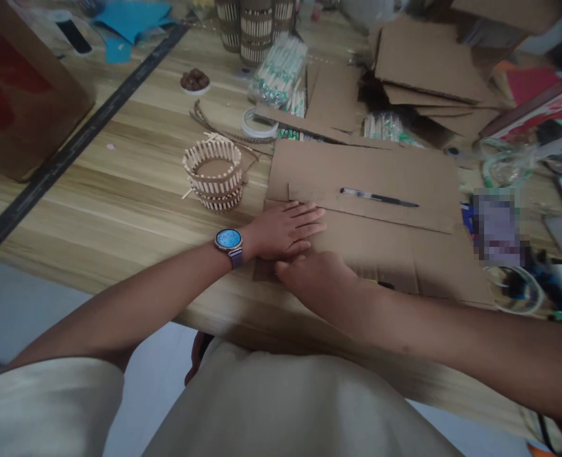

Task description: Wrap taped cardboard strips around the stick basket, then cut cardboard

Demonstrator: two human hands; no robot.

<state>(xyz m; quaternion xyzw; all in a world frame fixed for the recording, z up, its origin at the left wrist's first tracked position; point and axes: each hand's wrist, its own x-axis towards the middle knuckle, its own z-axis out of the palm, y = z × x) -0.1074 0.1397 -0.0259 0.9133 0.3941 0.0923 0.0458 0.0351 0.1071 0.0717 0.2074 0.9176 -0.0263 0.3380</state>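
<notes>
My left hand (288,230), with a watch on its wrist, lies flat with fingers stretched on the left part of a brown cardboard sheet (376,244). Just below it my right hand (316,276) is closed at the sheet's near left edge; what its fingers hold, if anything, is hidden. A smaller cardboard piece (424,217) rests on the sheet, with a black pen (379,197) on top. Part of a yellow and black object (384,285) shows beside my right forearm. Left of the cardboard stands a round basket of small sticks (214,178).
Behind are a tape roll (259,123), a bag of wrapped sticks (278,70), a bowl of brown pieces (195,80) and stacked cardboard (428,57). A dark strip (81,136) and large box (19,95) are at left; a ring of tape (523,304) is at right.
</notes>
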